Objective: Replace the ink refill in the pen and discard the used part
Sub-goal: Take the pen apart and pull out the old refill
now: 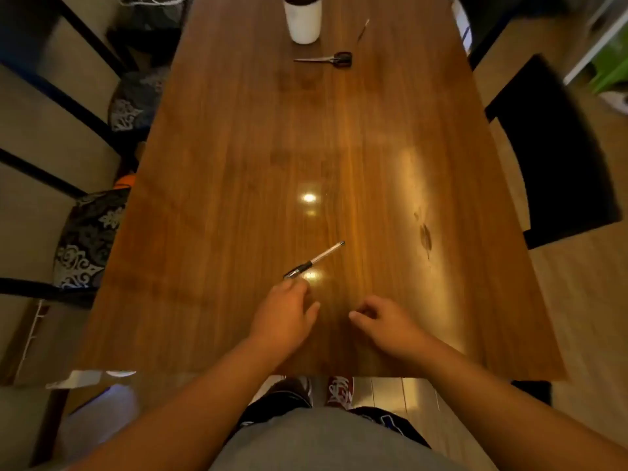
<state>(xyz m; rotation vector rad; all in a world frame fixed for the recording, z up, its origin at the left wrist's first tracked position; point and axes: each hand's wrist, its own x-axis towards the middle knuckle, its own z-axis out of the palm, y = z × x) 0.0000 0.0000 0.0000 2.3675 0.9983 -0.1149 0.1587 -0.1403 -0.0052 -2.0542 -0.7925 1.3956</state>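
A pen (314,260) with a clear barrel and a black grip lies slanted on the wooden table (238,164), its grip end pointing toward me. The fingertips of my left hand (283,316) are at that near end; the thumb is spread away and the pen is not enclosed. My right hand (385,322) hovers low over the table to the right, fingers loosely curled, with nothing in it. A thin stick-like refill (363,28) lies far off near the table's back edge.
Black-handled scissors (326,59) and a white cylindrical cup (303,18) sit at the far end of the table. Patterned chair cushions (88,239) line the left side and a black chair (550,154) stands on the right.
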